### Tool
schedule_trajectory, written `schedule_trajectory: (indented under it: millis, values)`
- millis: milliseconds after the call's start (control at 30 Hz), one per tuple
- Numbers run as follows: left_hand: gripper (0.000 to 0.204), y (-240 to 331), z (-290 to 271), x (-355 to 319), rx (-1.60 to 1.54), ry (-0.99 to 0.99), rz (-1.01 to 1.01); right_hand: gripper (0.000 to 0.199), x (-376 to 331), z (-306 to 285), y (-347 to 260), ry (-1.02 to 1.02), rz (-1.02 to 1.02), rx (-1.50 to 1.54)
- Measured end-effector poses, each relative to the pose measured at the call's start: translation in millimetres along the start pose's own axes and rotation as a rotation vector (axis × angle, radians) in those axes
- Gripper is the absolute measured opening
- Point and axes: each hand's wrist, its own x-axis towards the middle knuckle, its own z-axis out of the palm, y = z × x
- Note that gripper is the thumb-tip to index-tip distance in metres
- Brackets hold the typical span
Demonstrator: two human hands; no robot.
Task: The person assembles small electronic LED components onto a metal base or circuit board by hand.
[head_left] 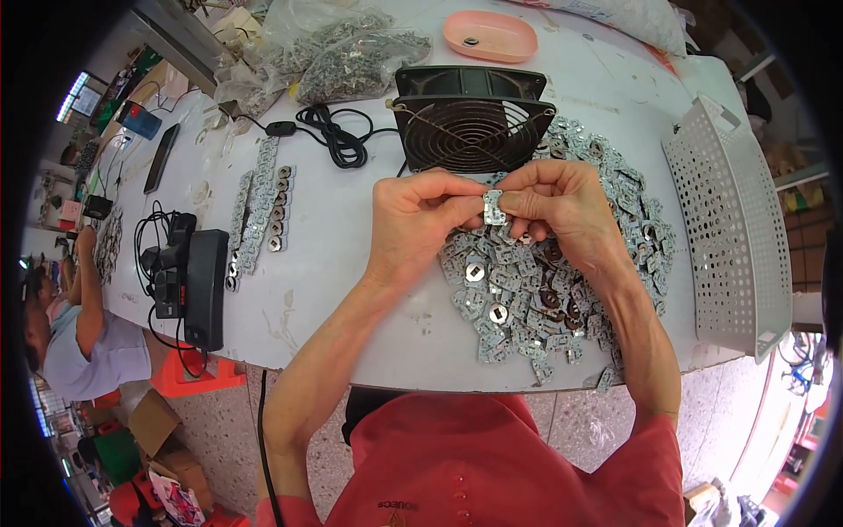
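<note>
Between my two hands, just in front of the black fan, is a small silvery metal plate [494, 208] with cut-outs. My left hand [421, 215] pinches its left edge between thumb and fingertips. From the other side, my right hand [562, 206] grips the same plate with thumb and forefinger, its other fingers curled below. A loose pile of similar metal plates [518, 285] spreads under and right of my hands. Brown and silver round pieces [499, 314] lie among them. Left of my left arm, matching parts stand in neat rows [255, 211] on the white table [351, 255].
The black fan [474, 123] stands beyond my hands, its cable [338, 136] coiled to the left. A white perforated basket [738, 237] borders the pile's right side. Bagged parts [342, 70] and a pink dish [490, 37] lie farther back. Power strips [204, 290] and a co-worker [88, 342] are left.
</note>
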Motion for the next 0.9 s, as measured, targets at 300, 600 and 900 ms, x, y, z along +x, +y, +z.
schedule_trajectory:
  millis: [300, 600, 900]
  values:
    - [0.012, 0.1, 1.0, 2.9, -0.041, 0.032, -0.016, 0.010, 1.9, -0.1, 3.3, 0.036, 0.009, 0.015]
    - [0.014, 2.4, 1.6, 1.9, -0.073, 0.030, -0.044, 0.009, 0.1, 2.0, 5.6, 0.053, -0.029, 0.027]
    - [0.019, 7.1, -0.1, 1.9, -0.129, 0.001, -0.164, 0.009, -3.4, 5.3, 6.7, 0.086, -0.076, 0.000]
